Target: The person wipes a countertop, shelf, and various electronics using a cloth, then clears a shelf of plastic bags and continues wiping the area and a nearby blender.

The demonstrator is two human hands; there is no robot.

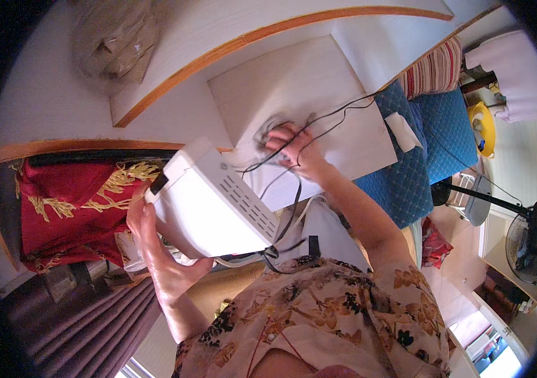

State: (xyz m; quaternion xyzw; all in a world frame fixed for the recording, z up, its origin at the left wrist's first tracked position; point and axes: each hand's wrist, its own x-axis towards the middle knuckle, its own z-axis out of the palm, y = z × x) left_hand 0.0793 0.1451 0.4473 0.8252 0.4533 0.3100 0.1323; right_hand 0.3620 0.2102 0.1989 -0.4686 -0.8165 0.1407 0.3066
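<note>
A white box-shaped electrical device (211,208) with rows of vent slots is tilted in front of me. My left hand (159,250) grips its left side, thumb on the near edge and fingers at the far corner. Black cables (292,212) hang from the device and run up to the right across my right arm. My right hand (289,144) is curled on a grey cloth, blurred, against the pale surface (315,90) of a white shelf unit. The cloth (268,132) shows beyond the fingers.
A red fringed textile (70,198) lies in an opening at the left. To the right are a blue quilted mattress (391,189), a striped pillow (433,71), a yellow basin (483,127) and a black standing fan (530,236). Wood-edged shelving (249,38) and a plastic bag (122,47) are at the top.
</note>
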